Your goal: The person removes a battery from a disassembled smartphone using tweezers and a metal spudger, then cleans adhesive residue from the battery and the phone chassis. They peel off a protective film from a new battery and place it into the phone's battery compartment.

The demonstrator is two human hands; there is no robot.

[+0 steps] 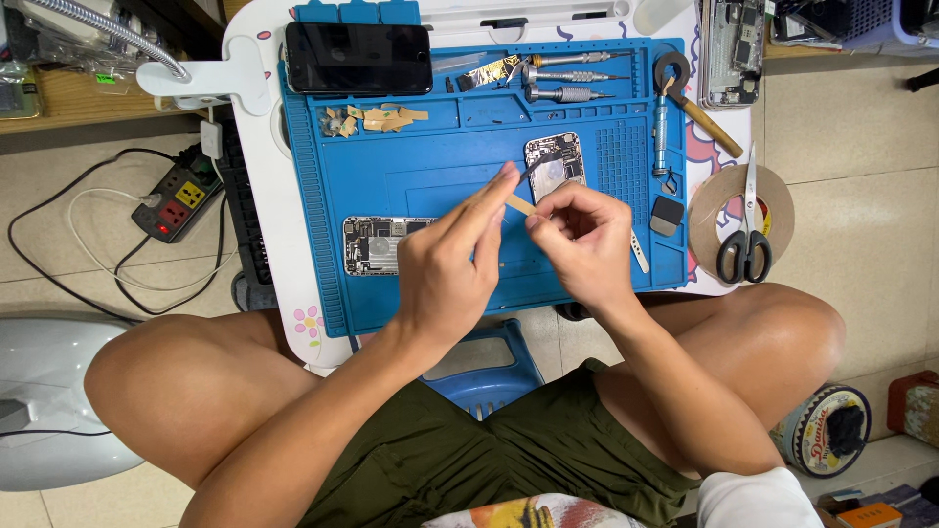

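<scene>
Over the blue work mat (430, 166), my left hand (452, 262) pinches one end of a thin tan strip (520, 204) between thumb and forefinger. My right hand (579, 240) pinches the strip's other end, and a slim dark tool tip pokes up from it toward an opened phone part (554, 164). An open phone frame (377, 244) with bare circuitry lies on the mat, partly hidden under my left hand. Both hands hover just above the mat's middle.
A dark phone screen (358, 57), tan tape scraps (377, 119) and screwdrivers (572, 84) lie along the mat's far side. Scissors (745, 233) rest on a tape roll (714, 210) at right. A power strip (176, 200) sits on the floor at left. My knees flank the small table.
</scene>
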